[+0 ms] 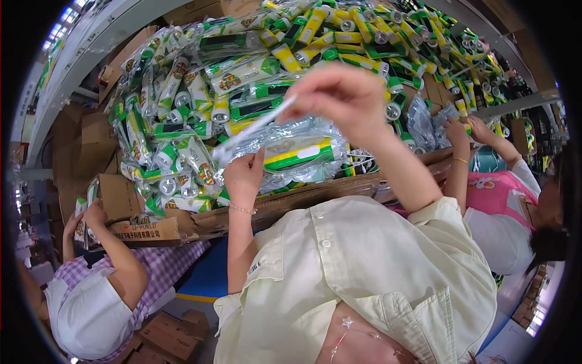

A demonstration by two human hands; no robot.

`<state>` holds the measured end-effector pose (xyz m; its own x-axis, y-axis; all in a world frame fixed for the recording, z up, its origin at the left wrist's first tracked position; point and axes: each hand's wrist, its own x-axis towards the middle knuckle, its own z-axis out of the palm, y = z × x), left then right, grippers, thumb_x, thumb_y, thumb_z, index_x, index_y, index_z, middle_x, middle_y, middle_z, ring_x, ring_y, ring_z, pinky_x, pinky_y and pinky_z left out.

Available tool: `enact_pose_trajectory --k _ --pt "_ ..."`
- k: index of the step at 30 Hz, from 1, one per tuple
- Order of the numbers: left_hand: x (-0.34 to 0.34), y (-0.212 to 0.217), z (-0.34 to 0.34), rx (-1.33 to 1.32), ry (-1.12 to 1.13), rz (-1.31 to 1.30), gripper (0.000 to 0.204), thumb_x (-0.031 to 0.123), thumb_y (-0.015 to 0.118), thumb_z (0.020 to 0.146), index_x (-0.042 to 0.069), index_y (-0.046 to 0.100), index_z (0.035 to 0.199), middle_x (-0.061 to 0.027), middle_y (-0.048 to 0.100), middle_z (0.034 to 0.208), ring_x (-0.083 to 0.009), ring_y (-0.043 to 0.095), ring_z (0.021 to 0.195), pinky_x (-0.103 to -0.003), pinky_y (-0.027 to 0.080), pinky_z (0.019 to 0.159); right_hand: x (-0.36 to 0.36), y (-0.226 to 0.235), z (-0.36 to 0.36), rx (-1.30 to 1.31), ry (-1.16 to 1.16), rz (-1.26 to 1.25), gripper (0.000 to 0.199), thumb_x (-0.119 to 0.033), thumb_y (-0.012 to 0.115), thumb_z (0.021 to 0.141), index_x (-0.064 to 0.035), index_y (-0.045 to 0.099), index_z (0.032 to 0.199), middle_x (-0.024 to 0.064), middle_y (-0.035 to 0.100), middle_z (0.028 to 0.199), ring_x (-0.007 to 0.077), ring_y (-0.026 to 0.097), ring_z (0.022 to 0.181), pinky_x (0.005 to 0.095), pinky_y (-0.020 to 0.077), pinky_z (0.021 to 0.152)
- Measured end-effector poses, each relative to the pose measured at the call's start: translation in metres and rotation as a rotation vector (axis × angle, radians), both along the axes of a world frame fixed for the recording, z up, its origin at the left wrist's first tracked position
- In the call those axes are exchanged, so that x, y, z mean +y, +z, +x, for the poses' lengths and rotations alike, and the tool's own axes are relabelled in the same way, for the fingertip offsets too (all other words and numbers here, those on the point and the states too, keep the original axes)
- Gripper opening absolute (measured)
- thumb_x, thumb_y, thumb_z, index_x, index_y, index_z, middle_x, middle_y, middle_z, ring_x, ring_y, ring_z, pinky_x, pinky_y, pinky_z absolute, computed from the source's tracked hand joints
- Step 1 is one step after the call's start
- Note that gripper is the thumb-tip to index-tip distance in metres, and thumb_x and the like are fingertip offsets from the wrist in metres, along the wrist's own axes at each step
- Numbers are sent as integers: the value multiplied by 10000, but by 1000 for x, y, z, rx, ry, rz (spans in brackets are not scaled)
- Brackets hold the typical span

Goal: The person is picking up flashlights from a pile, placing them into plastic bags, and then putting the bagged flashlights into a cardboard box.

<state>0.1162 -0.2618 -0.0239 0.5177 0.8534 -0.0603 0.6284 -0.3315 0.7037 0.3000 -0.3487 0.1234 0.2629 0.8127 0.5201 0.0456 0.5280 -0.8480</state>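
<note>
My left hand [244, 173] grips the lower edge of a clear plastic bag [285, 151] with a green and yellow flashlight [300, 151] inside it. My right hand [339, 97] is raised above the bag, fingers pinched on its white top strip [254, 124], which runs down to the left. Behind both hands lies a big pile of bagged green and yellow flashlights [200, 91]. A thin bracelet sits on my left wrist.
Loose unbagged flashlights [376, 30] are heaped at the back right. A brown cardboard edge [291, 203] fronts the pile. A person in a checked shirt [115, 261] holds a carton at the left. Another in pink [497, 188] handles clear bags [427, 124] at the right.
</note>
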Motion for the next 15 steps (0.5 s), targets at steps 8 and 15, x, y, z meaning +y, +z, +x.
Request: enact_pose_trajectory --k 8,15 --pt "-2 -7 -8 -28 -29 -16 372 381 629 849 35 695 729 -64 596 510 -131 575 465 -283 425 470 -5 -131 4 -702 10 -256 76 -14 644 764 -26 666 837 70 651 790 192 643 727 319 521 616" --pt "-12 -3 -5 -172 -61 210 272 315 657 832 54 700 767 -108 588 532 -244 567 463 -320 437 476 -17 -108 1 -1818 -46 -763 37 -110 658 649 -110 651 685 67 621 702 201 645 694 316 477 535"
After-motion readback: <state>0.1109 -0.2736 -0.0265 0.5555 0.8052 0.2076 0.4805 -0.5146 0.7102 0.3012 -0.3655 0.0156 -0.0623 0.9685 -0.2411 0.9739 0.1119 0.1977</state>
